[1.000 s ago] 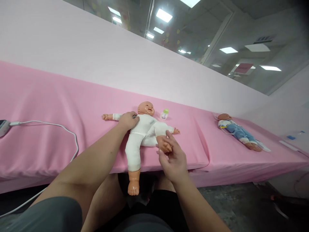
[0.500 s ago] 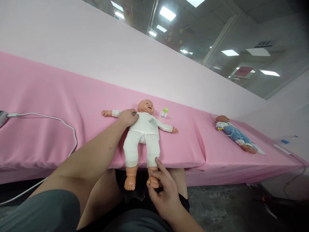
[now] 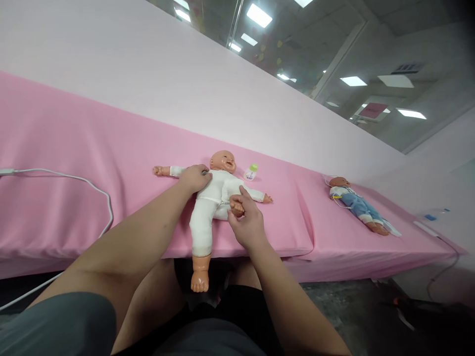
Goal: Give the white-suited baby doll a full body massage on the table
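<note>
A baby doll [image 3: 210, 198] in a white suit lies on its back on the pink cloth, head toward the wall, arms spread. My left hand [image 3: 196, 179] is closed at the doll's shoulder beside its neck, fingertips partly hidden. My right hand [image 3: 248, 217] grips the doll's foot on the right side, and that leg is bent up toward the belly. The other leg hangs straight, its bare foot [image 3: 200, 282] past the cloth's front edge. By the doll's head stands a small bottle [image 3: 251, 172] with a green cap.
A second doll [image 3: 358, 205] in blue trousers lies farther right on the pink-covered table [image 3: 67, 212]. A white cable [image 3: 92, 187] runs across the left side and over the front edge. Behind rises a pale wall [image 3: 166, 89].
My right hand has moved up and away from me with the doll's foot, bending that leg, which was straight before. My left hand stays at the shoulder. The view has shifted slightly.
</note>
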A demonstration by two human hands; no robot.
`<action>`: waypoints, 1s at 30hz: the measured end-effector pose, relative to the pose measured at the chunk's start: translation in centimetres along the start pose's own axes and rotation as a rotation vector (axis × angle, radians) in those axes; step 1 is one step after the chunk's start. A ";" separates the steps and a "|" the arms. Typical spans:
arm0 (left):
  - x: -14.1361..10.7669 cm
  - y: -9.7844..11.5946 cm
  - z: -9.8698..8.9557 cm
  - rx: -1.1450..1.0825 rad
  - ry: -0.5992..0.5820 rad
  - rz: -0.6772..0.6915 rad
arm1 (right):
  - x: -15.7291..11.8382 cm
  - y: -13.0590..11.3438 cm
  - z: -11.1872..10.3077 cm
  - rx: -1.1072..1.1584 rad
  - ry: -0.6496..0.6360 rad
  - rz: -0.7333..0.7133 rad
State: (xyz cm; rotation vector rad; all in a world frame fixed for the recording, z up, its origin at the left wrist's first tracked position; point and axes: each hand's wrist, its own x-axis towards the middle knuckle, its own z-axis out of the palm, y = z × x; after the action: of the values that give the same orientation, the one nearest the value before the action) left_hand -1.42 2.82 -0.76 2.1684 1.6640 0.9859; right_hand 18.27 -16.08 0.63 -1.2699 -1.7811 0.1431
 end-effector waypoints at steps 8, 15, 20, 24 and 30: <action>-0.2 0.5 -0.5 0.001 -0.028 -0.027 | -4.9 -1.7 -3.5 0.020 -0.002 -0.078; -0.4 1.1 -1.0 0.005 -0.034 -0.031 | -13.2 -1.5 -4.6 -0.076 -0.030 -0.124; -0.5 0.9 -0.8 -0.011 -0.023 -0.042 | -15.4 -0.3 -3.4 -0.038 -0.033 -0.106; -0.4 0.6 -0.6 -0.022 -0.016 -0.032 | -13.9 -0.7 -3.7 -0.035 -0.024 -0.100; -0.3 0.6 -0.5 0.003 -0.023 -0.040 | -8.9 -1.6 -4.5 -0.024 -0.021 -0.078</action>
State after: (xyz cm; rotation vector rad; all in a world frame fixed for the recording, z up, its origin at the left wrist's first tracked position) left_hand -1.36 2.25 -0.15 2.1311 1.6931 0.9443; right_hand 20.90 -25.66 -1.24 -1.2182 -1.8521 0.0911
